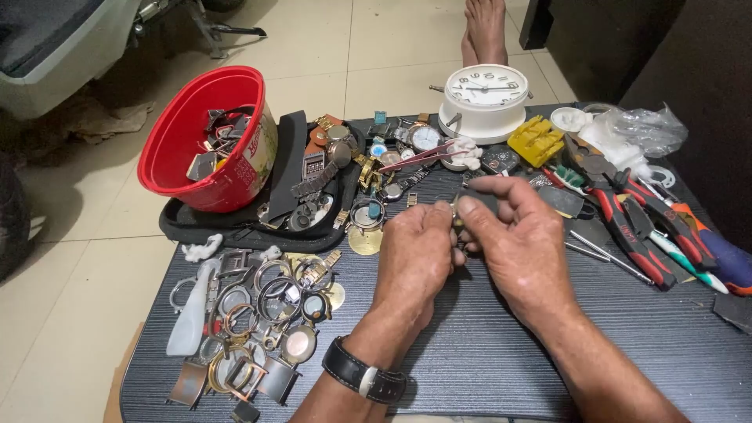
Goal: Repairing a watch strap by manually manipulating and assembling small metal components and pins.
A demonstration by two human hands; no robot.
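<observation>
Two hands, left hand [413,249] and right hand [515,235], fingers [470,210] pinched together on a small metal watch part [456,215]. Pliers [627,227] just right of fingers, white clock [486,98] beyond, on dark worktop [470,360].

Dark ribbed table [486,368] bears watch cases [258,313], pliers [627,227], clock [484,102], black tray [235,231].

Both forearms are brought in from the near edge of the desk and angled toward each other. The left hand [413,252] is held knuckles up, fingers curled inward. The right hand [517,235] is set just beside it, thumb and forefinger pinched together at the fingertips [468,207]. The two hands are touching above the desk's middle.
</observation>
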